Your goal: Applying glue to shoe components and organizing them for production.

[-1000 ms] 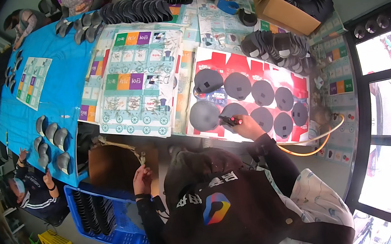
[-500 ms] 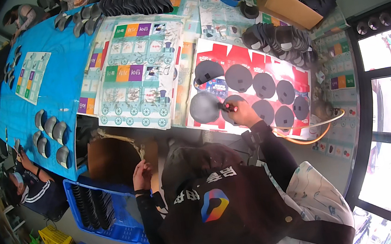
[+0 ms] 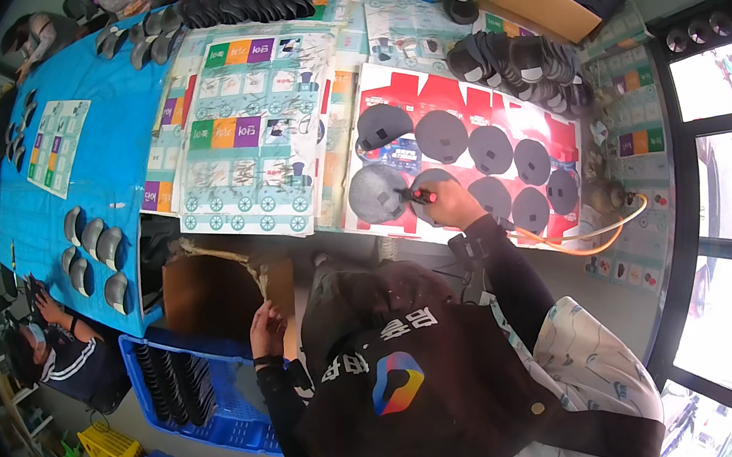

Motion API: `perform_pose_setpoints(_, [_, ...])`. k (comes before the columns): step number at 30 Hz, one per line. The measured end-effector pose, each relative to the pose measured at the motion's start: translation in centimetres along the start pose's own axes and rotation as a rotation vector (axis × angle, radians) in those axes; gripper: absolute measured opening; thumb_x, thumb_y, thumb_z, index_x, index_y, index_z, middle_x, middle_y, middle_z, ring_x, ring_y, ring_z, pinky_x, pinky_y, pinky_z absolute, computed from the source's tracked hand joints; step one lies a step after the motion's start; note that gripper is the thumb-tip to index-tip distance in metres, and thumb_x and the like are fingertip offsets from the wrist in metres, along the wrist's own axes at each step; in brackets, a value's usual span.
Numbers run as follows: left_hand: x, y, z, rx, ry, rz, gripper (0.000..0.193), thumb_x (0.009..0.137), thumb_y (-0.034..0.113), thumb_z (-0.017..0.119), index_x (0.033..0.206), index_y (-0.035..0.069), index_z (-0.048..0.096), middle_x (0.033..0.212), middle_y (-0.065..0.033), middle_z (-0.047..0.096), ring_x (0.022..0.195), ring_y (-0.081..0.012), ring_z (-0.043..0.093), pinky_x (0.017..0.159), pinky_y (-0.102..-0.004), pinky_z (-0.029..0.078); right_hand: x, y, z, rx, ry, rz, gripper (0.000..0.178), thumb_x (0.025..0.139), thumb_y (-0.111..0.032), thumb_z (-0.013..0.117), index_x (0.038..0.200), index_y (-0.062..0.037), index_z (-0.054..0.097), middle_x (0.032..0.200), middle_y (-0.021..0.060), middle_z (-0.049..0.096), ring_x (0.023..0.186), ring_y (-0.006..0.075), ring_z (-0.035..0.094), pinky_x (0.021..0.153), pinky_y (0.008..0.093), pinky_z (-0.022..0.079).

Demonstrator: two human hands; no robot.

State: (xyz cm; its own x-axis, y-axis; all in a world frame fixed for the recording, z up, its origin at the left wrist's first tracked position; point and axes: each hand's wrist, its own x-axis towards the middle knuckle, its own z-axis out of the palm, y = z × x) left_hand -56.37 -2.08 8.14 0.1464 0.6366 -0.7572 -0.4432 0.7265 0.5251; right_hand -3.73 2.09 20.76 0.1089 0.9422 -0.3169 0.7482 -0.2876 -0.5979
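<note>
My right hand (image 3: 453, 205) grips a small dark handheld tool (image 3: 418, 194) with a red end, its kind unclear. The tool's tip is at the right edge of a round grey disc (image 3: 376, 193), which looks paler and more speckled than the other dark discs (image 3: 442, 136). Several discs lie in rows on a red and white printed sheet (image 3: 393, 84). Part of one disc is hidden under my right hand. Lower left of the sheet, my left hand (image 3: 266, 332) is closed at the end of a pale cord-like strand (image 3: 229, 255) by the table edge.
Printed sheets (image 3: 237, 176) lie left of the discs. Stacked dark curved pieces (image 3: 512, 68) and a cardboard box (image 3: 530, 0) stand at the back right. An orange hose (image 3: 575, 252) loops near my right forearm. Blue crates (image 3: 248, 423) are lower left. A co-worker (image 3: 75, 353) sits at the blue-covered table (image 3: 101, 107).
My view has shifted slightly. The pale disc's surface, hazy before, now shows clear speckles. My right hand stays beside it with the tool, and my left hand has hardly moved.
</note>
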Motion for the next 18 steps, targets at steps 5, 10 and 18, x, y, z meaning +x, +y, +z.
perform_pose_setpoints(5, [-0.5, -0.4, 0.3, -0.005, 0.033, -0.003, 0.023, 0.103, 0.022, 0.062, 0.121, 0.009, 0.065, 0.092, 0.0021, 0.063, 0.083, -0.0123, 0.059, 0.074, -0.0291, 0.047, -1.2, -0.8, -0.6, -0.005, 0.182, 0.015, 0.019, 0.087, -0.021, 0.067, 0.089, -0.0021, 0.07, 0.084, 0.0245, 0.068, 0.084, 0.0458, 0.066, 0.075, 0.0532, 0.052])
perform_pose_setpoints(10, [-0.2, -0.3, 1.4, -0.014, 0.018, 0.007, 0.023, 0.102, 0.022, 0.062, 0.121, 0.009, 0.065, 0.091, 0.0022, 0.062, 0.083, -0.0124, 0.059, 0.074, -0.029, 0.048, -1.4, 1.3, 0.7, 0.123, -0.021, 0.137, 0.023, 0.086, -0.022, 0.069, 0.097, -0.0023, 0.072, 0.088, 0.026, 0.069, 0.087, 0.0441, 0.068, 0.077, 0.0501, 0.053])
perform_pose_setpoints(18, [-0.6, -0.6, 2.0, -0.024, 0.027, -0.005, 0.02, 0.102, 0.02, 0.062, 0.119, 0.009, 0.065, 0.089, 0.0023, 0.06, 0.081, -0.0132, 0.058, 0.072, -0.0286, 0.047, 3.5, 2.0, -2.6, 0.286, 0.231, 0.223, 0.041, 0.08, -0.014, 0.062, 0.119, -0.0014, 0.069, 0.099, 0.0302, 0.069, 0.1, 0.0483, 0.066, 0.087, 0.0481, 0.053])
